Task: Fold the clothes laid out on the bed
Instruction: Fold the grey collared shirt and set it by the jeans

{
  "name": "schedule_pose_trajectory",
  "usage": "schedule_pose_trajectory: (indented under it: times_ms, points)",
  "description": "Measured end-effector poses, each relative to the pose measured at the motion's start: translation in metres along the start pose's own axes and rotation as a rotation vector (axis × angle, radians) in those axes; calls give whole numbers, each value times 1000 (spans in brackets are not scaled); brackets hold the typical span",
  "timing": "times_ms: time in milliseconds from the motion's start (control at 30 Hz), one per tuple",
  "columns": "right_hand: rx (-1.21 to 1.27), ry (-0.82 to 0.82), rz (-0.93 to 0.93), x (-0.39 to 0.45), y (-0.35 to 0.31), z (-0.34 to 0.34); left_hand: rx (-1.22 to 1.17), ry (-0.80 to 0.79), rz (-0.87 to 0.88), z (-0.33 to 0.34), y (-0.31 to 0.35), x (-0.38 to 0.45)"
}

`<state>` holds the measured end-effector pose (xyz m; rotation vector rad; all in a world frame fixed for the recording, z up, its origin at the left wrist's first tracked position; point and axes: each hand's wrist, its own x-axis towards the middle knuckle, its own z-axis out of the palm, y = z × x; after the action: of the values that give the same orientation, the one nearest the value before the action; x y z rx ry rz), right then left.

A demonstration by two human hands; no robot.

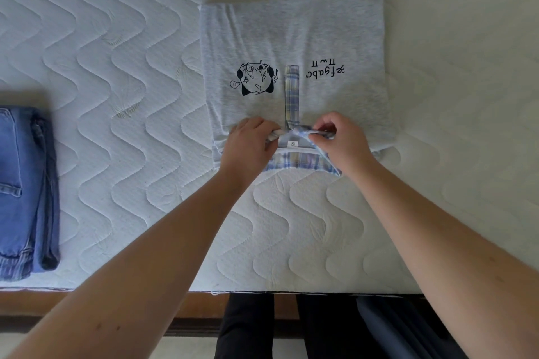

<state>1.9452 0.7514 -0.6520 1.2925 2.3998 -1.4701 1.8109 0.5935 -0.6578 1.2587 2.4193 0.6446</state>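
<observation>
Grey polo shirt (294, 38) lies flat on the mattress (116, 67); at its near edge my left hand (248, 146) and right hand (341, 140) pinch the plaid collar (297, 160) with curled fingers, squaring it, I judge. Folded jeans (23, 183) sit far left of the shirt.

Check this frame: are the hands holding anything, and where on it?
Yes. Both hands pinch the grey shirt at its plaid collar: left hand on one side, right hand on the other.
</observation>
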Motion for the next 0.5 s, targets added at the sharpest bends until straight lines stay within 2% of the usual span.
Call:
schedule_pose_trajectory:
  times_ms: [100, 233, 300, 367, 500]
  points:
    - [69, -18, -10, 0, -6, -2, -88, -94, -34, -3, 4, 2]
    - [65, 16, 117, -2, 0, 0, -265, -54, -276, -11, 3, 3]
    - [11, 26, 168, -1, 4, 0, -229, -78, -289, -15, 0, 6]
    - [24, 37, 187, 0, 4, 0, -169, -172, -267, -20, -1, 14]
    - [226, -2, 173, 4, -3, -1, -105, -293, -251, -18, -1, 47]
